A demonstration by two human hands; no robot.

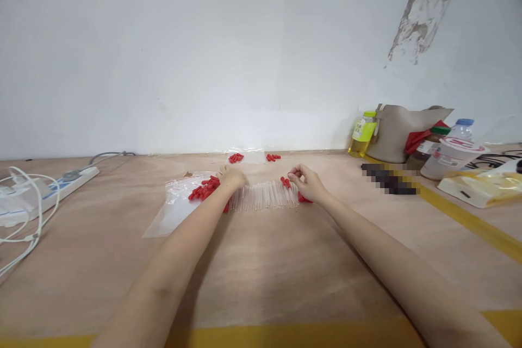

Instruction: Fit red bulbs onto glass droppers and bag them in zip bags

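Note:
A row of thin clear tubes lies side by side on the brown table covering. Above the left end of the row is my left hand, its fingers curled down beside a heap of red caps; what it grips, if anything, is hidden. That heap rests on a clear zip bag. At the right end of the row, my right hand pinches a small red cap between thumb and forefinger. Red caps sit on the tubes' far ends there, and a few more red caps lie under this hand.
Two small groups of red caps lie near the wall, one on a clear bag. To the left are a power strip and white cables. A yellow-green bottle, a grey bag and a plastic tub stand right.

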